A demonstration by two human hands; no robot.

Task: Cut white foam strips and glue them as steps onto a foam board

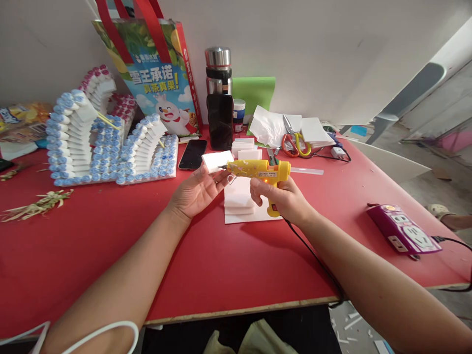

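In my right hand point(278, 195) is a yellow glue gun point(254, 168), gripped by its handle, with a clear glue stick point(307, 171) poking out of its back end. My left hand point(199, 191) pinches a small white foam piece point(217, 161) by its lower edge. The gun's nozzle points left, close to that piece; whether the two touch I cannot tell. Below the gun, a white board point(232, 216) lies flat on the red table, with white pieces on it, partly hidden by my right hand and the gun.
Blue-and-white models point(147, 152) stand left, before a printed bag point(158, 83). Behind my hands are a flat phone point(192, 154), an upright phone point(220, 120), a steel flask point(218, 69) and scissors point(295, 142). A purple power strip point(403, 228) lies right; the gun's black cord point(313, 258) crosses the table edge.
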